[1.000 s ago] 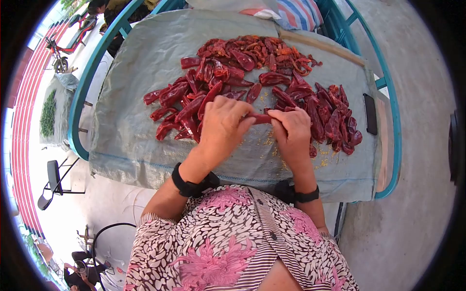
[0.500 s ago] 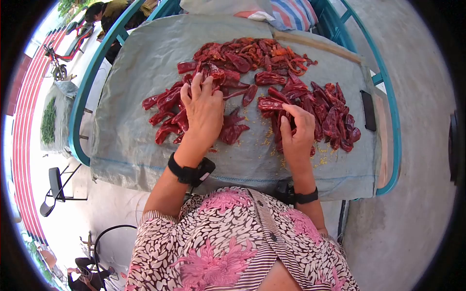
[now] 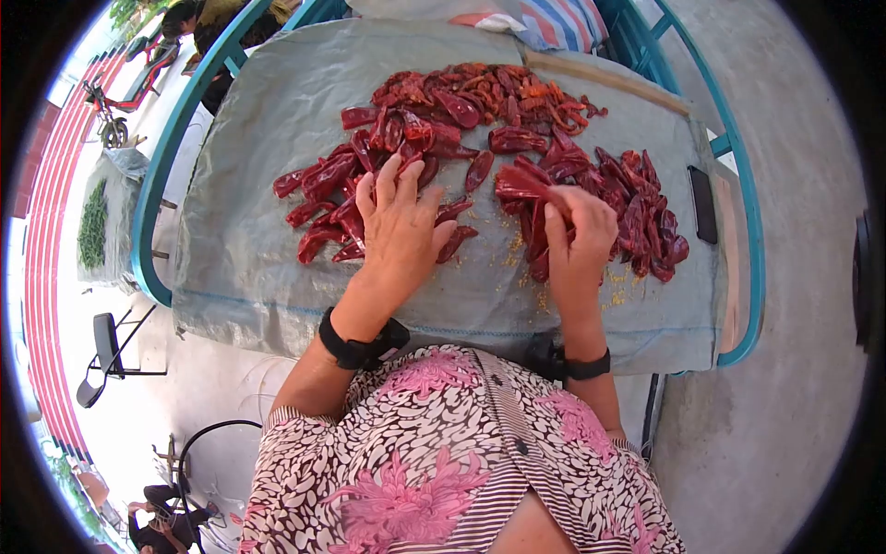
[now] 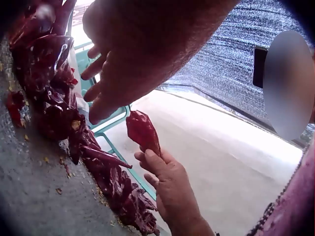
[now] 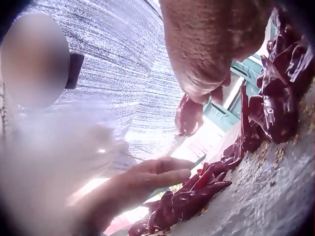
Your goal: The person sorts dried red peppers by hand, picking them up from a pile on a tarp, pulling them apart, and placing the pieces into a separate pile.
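In the head view my left hand [image 3: 399,226] is over the left pile of dried red chili peppers [image 3: 328,180], fingers spread and nearly straight, with nothing gripped. My right hand [image 3: 581,235] pinches the narrow end of a wide, wrinkled chili pepper [image 3: 524,183] between thumb and fingers. The held chili [image 4: 142,129] stands up clear of the pile in the left wrist view. Below and beside that hand lies the right pile of chilies [image 3: 637,217]. A few single chilies [image 3: 479,171] lie between the two piles.
Shrivelled, more orange chilies [image 3: 517,92] form a heap at the back. Yellow seeds [image 3: 618,294] are scattered on the grey sheet [image 3: 249,249]. A phone [image 3: 701,205] lies at the right edge, inside a teal metal rail [image 3: 749,240]. A wooden strip [image 3: 609,81] crosses the back.
Both hands were together on one chili at the front centre. They have since parted: the left moved to the left pile, the right moved right with a chili in its fingers.
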Demonstrator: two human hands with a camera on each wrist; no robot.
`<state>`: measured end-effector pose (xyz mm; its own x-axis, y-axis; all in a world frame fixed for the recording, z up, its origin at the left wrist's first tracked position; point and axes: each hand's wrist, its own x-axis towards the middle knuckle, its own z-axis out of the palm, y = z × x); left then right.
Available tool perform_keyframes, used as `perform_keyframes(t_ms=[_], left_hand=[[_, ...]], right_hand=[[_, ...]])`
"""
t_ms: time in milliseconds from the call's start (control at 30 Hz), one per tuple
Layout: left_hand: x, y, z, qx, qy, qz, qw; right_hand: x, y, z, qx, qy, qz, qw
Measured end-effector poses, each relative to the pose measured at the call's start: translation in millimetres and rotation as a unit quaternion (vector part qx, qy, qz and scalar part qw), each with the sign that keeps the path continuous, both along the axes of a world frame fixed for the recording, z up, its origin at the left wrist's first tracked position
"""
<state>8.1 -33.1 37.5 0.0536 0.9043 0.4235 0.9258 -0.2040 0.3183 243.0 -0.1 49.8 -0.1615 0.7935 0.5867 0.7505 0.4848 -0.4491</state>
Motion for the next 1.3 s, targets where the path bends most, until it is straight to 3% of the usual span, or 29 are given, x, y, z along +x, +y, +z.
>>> perform_keyframes(t_ms=[67,200,400,500,533,733,867,1033,1133,1300], left_hand=[[0,1,-9,-0.041,0.038,-0.002,0.998],[-1,6,-16,-0.029,0.069,-0.018,0.997],[7,4,2,0.035,0.016,-0.078,0.996],[10,-2,8,0.016,-0.023,-0.155,0.988],[10,-3,10,0.023,-0.044,-0.137,0.989],[-7,-9,17,-0.023,-0.072,-0.056,0.996],[-6,-13,5,-0.057,-0.007,-0.062,0.996],[-6,-13,0,-0.11,0.008,-0.091,0.99],[-6,-14,1,-0.083,-0.025,-0.12,0.989],[7,-17,-2,-0.095,-0.167,-0.169,0.967]], right_hand=[[-4,0,-2,0.013,0.027,-0.061,0.998],[1,-3,-13,0.023,-0.022,-0.043,0.999],[-9,-7,-1,0.024,-0.048,0.102,0.993],[-17,-11,-4,-0.015,-0.052,0.143,0.988],[-18,-11,-8,-0.031,-0.048,0.162,0.985],[-6,-3,-3,0.012,0.0,0.049,0.999],[-10,-4,-3,0.058,0.048,-0.028,0.997],[-7,-8,-5,0.027,-0.002,0.082,0.996],[-10,-12,0,0.004,-0.053,0.132,0.99],[-18,-15,1,-0.019,-0.09,0.18,0.979]])
